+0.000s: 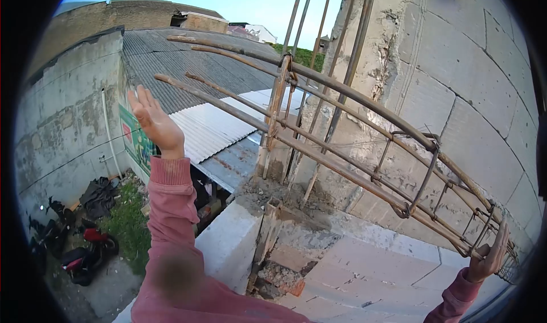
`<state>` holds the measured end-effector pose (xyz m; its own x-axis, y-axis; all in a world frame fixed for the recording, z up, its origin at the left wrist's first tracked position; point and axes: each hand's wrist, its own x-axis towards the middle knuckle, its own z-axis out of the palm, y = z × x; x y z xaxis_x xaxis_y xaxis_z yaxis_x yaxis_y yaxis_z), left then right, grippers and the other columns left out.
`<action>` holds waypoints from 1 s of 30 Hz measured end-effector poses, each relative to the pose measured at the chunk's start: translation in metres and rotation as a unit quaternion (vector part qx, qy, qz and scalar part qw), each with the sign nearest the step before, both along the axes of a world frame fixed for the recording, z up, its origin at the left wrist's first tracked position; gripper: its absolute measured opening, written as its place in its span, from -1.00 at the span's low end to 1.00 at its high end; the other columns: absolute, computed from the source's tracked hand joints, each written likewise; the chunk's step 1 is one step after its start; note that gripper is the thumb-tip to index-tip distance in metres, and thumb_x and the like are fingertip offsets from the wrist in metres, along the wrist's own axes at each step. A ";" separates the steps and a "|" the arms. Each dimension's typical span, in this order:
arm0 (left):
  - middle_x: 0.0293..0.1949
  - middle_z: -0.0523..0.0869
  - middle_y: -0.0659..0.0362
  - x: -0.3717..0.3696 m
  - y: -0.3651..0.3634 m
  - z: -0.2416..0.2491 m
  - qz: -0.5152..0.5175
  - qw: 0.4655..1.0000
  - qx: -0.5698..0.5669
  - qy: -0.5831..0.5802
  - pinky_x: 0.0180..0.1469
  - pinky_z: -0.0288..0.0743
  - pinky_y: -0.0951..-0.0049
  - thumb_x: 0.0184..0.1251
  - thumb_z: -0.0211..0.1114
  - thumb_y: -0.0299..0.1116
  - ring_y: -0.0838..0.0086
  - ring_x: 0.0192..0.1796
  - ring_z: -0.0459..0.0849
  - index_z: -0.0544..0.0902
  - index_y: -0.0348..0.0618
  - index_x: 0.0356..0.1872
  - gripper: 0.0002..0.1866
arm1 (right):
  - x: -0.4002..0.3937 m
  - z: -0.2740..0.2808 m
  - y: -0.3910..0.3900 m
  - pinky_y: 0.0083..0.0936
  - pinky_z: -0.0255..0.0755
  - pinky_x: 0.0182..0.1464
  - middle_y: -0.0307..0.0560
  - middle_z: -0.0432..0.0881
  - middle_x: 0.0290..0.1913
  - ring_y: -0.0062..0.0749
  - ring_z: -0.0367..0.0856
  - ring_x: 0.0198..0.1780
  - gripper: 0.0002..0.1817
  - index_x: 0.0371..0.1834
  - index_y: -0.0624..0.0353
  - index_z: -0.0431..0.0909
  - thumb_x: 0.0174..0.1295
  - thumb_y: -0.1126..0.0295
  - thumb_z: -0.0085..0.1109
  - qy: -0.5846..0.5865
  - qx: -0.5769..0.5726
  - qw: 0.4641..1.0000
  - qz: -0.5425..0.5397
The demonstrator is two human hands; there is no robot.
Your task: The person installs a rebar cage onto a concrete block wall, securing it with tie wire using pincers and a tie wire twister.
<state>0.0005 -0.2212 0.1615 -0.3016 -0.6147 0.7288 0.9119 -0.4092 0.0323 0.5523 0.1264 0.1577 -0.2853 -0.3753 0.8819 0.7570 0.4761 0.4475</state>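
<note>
A long cage of rusty steel rebar (pixel 336 160), tied with bent stirrups (pixel 424 175), slants across the view from upper left to lower right. My left hand (pixel 156 120) is raised with its fingers straight, just below and left of the cage's free bar ends, holding nothing. At the cage's far right end, my right hand (pixel 490 254) is up against the bars, its fingers stretched upward and its thumb apart. Whether its palm presses on the steel is hard to see. Vertical rebars (pixel 327 89) rise behind the cage from a rough mortar base (pixel 307 200).
Pale block wall (pixel 433 95) fills the right side, and a lower block wall (pixel 364 271) runs beneath the cage. A drop lies to the left, with a red motorbike (pixel 94 243) on the ground. Corrugated roofs (pixel 216 126) stretch behind the bars.
</note>
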 end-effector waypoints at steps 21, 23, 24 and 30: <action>0.02 0.53 -0.08 -0.056 0.050 -0.077 -0.245 0.918 -0.052 -0.306 0.14 0.25 -0.11 0.03 0.01 0.33 0.11 0.09 0.43 0.50 -0.11 -0.03 -0.28 | -0.002 -0.100 -0.037 -0.12 0.47 0.01 0.01 0.59 -0.21 -0.09 0.59 -0.15 -0.56 -0.09 0.26 0.51 -0.16 0.65 -0.01 0.086 -0.103 0.991 0.018; 0.03 0.52 -0.08 -0.060 0.045 -0.081 -0.256 0.915 -0.041 -0.308 0.15 0.24 -0.11 0.04 0.01 0.31 0.11 0.11 0.42 0.49 -0.12 -0.01 -0.29 | -0.006 -0.094 -0.037 -0.11 0.47 0.00 0.03 0.58 -0.22 -0.07 0.58 -0.16 -0.50 -0.08 0.27 0.50 -0.24 0.66 -0.04 0.089 -0.095 0.991 0.028; 0.04 0.52 -0.08 -0.059 0.044 -0.084 -0.264 0.914 -0.034 -0.308 0.16 0.24 -0.10 0.05 0.01 0.30 0.11 0.12 0.41 0.49 -0.13 0.00 -0.29 | -0.007 -0.092 -0.037 -0.12 0.47 0.00 0.03 0.58 -0.22 -0.07 0.58 -0.17 -0.49 -0.08 0.27 0.50 -0.25 0.66 -0.04 0.086 -0.088 0.992 0.030; 0.07 0.50 -0.08 -0.068 0.038 -0.091 -0.272 0.907 -0.028 -0.320 0.21 0.23 -0.08 0.09 0.00 0.25 0.12 0.17 0.36 0.46 -0.15 0.05 -0.30 | 0.002 -0.090 -0.051 -0.13 0.48 -0.02 0.03 0.56 -0.21 -0.08 0.58 -0.19 -0.47 -0.08 0.27 0.50 -0.30 0.64 -0.03 0.080 -0.086 0.993 0.029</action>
